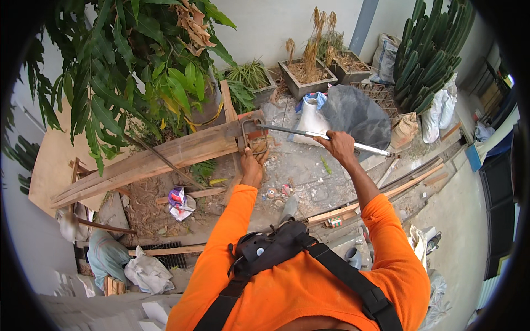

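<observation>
A thick wooden beam [149, 160] runs from the lower left up to the middle. On its right end sits a bent steel bar [244, 131], shaped like a squarish loop. Below that loop my left hand [253, 167] is closed round its lower part, with the fingertips partly hidden. My right hand [338, 146] grips a long grey metal pipe [302, 132] from above, near its middle. The pipe's far left tip reaches the beam's end beside the loop, and its other end points to the right. A narrower upright plank [228, 102] stands behind the beam's end.
A leafy tree [149, 71] overhangs the beam. Planters [306, 77], a white sack [313, 118], a dark grey sheet [356, 113] and a tall cactus [428, 55] stand at the back. Long timber strips [381, 193] lie at right. A purple-white bag [180, 204] lies below the beam.
</observation>
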A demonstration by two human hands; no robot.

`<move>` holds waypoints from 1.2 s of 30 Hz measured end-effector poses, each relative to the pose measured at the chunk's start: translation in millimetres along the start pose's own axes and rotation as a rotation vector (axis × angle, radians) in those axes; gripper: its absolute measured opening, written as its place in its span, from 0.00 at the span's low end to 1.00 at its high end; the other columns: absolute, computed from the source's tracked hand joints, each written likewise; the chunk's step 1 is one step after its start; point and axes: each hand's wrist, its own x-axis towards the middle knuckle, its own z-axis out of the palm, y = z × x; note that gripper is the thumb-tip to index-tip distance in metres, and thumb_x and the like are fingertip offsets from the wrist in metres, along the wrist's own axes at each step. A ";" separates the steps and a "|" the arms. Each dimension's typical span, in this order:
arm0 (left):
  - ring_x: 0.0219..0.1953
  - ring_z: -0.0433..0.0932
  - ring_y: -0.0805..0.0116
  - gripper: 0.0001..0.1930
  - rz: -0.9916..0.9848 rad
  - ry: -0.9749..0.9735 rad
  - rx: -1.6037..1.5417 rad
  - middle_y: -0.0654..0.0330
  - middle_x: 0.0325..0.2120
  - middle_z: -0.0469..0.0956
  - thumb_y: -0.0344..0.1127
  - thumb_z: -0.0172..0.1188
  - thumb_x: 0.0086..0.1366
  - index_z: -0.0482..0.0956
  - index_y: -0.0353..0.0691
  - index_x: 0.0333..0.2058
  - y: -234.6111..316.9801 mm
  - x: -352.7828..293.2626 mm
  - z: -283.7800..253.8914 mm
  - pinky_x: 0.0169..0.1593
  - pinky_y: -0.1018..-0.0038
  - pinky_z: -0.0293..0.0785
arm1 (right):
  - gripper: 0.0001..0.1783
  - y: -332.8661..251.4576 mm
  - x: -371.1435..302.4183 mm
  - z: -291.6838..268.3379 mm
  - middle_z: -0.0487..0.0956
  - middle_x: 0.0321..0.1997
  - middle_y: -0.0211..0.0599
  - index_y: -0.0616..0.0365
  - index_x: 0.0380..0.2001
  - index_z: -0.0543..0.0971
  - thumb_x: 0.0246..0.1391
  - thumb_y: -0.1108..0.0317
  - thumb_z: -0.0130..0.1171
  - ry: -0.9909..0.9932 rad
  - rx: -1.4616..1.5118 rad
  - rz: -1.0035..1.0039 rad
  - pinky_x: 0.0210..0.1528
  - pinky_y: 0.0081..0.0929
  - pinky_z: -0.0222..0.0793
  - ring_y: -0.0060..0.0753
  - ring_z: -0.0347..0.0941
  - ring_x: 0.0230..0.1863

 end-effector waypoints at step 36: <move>0.57 0.80 0.62 0.24 -0.074 -0.222 0.298 0.55 0.58 0.77 0.49 0.49 0.79 0.69 0.38 0.64 66.6 10.8 -15.1 0.59 0.66 0.77 | 0.06 -158.5 107.3 34.7 0.77 0.22 0.38 0.61 0.33 0.83 0.50 0.75 0.68 0.028 0.928 -0.490 0.30 0.35 0.67 0.38 0.72 0.22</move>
